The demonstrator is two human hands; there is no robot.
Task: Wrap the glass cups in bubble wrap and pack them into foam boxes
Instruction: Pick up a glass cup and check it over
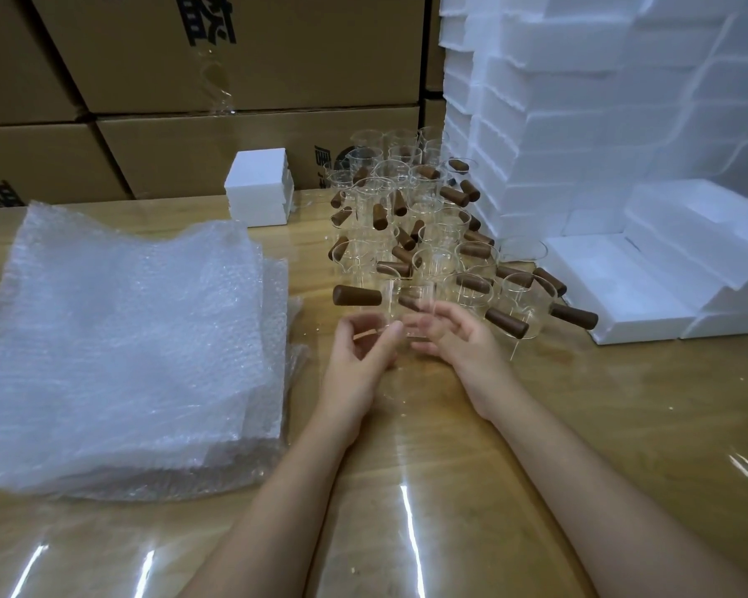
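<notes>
Stock: glass cups (411,235) clear, straight-walled, each with dark brown wooden handle. Clustered mid-table (579,425), between bubble wrap stack (117,338) and foam boxes (648,287). Nearest cup (389,304) stood just beyond both hands. Left hand (359,356): fingers curled at cup base; grip could not be confirmed, glass blurred. Right hand (454,338): fingers loosely spread, grip released.

Clear glass cups (437,269) — wooden handles (357,295)

clear cups (411,235) with brown handles, upright, clustered centre; bubble wrap (117,338) stacked left; open foam boxes (614,291) right.
</notes>
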